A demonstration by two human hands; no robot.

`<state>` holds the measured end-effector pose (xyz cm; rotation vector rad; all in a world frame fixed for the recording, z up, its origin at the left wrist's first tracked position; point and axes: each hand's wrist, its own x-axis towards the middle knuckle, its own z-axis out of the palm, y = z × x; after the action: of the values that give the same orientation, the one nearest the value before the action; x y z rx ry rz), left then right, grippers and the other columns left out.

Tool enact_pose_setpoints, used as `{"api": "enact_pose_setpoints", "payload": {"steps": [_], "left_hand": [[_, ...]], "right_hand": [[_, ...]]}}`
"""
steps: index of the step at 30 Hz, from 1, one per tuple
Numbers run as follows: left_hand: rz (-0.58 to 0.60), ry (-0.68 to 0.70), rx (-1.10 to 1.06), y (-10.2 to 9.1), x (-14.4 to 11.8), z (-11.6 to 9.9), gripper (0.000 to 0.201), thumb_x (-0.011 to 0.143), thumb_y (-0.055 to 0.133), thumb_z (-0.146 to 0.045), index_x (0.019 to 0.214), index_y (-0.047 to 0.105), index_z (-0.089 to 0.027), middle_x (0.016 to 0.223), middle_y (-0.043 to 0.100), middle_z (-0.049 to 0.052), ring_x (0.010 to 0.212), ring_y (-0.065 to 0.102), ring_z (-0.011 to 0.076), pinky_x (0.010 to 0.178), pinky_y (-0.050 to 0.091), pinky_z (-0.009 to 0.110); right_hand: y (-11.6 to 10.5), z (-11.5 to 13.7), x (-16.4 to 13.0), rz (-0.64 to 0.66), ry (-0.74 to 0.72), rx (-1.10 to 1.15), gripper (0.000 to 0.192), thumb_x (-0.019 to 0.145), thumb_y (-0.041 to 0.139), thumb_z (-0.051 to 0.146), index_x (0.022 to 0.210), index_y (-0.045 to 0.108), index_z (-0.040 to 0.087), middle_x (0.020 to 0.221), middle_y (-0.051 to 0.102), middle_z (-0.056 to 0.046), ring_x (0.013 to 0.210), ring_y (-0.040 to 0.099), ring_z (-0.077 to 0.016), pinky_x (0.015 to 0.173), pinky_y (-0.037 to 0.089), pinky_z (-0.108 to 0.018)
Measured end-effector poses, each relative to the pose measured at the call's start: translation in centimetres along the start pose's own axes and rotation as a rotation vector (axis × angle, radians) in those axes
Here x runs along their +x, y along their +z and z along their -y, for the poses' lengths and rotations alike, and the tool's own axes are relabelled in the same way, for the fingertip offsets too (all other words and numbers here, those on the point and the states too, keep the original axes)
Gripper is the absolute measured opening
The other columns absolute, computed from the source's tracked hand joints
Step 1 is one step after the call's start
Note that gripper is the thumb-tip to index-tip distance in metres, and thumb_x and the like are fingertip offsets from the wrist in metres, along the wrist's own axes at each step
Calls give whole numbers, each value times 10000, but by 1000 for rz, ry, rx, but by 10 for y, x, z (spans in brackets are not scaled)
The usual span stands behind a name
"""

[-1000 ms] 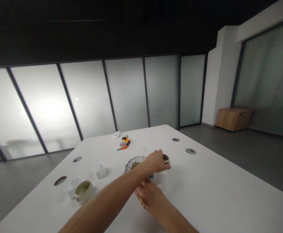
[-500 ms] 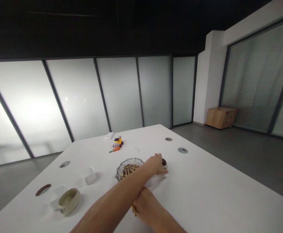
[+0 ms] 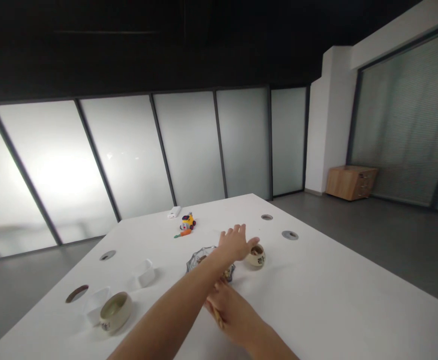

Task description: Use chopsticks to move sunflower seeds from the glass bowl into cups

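Note:
My left hand (image 3: 237,242) reaches across the white table (image 3: 316,300) with its fingers spread and nothing in it, hovering just left of a small cream cup (image 3: 256,256) with dark contents. A glass bowl of snacks (image 3: 199,259) sits under my left wrist, partly hidden by it. Nearer to me, my right hand (image 3: 229,311) rests on the table, closed around thin wooden chopsticks (image 3: 217,317), only a short part of which shows.
A cream bowl (image 3: 115,311) and two clear plastic tubs (image 3: 143,272) stand at the left. A yellow toy (image 3: 187,220), a toy carrot (image 3: 182,233) and a white box (image 3: 174,212) lie at the far edge. Round cable holes (image 3: 290,234) dot the table. A wooden cabinet (image 3: 351,182) stands by the wall.
My left hand was wrapped over the small cup; it has let go, lifted and spread its fingers. The cup now stands uncovered on the table. The right hand barely moved.

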<state>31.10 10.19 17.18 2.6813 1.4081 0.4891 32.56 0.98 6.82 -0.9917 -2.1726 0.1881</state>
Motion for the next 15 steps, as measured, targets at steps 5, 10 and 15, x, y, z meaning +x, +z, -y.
{"api": "enact_pose_setpoints", "payload": {"steps": [5, 10, 15], "left_hand": [[-182, -125, 25, -48, -63, 77, 440, 1124, 469, -436, 1483, 555, -196, 1499, 608, 148, 1401, 553, 337, 1181, 379, 480], [-386, -413, 50, -93, -162, 177, 381, 1095, 372, -440, 1281, 614, -212, 1300, 713, 136, 1242, 655, 345, 1110, 417, 553], [-540, -621, 65, -103, -239, 234, 457, 1041, 291, -501, 1202, 583, -188, 1234, 716, 177, 1157, 679, 388, 1030, 465, 623]], "right_hand": [[-10, 6, 3, -30, 57, 177, 246, 1076, 492, 246, 1216, 693, 236, 1216, 694, -105, 1139, 690, -232, 1008, 588, -374], [-13, 14, 8, -107, 91, 257, 339, 1129, 393, 373, 1078, 699, 239, 1069, 680, -80, 1009, 693, -209, 933, 588, -355], [-7, 17, 11, -214, 137, 289, 351, 1122, 412, 432, 1103, 711, 248, 1098, 687, -78, 1048, 698, -209, 966, 583, -360]]}}
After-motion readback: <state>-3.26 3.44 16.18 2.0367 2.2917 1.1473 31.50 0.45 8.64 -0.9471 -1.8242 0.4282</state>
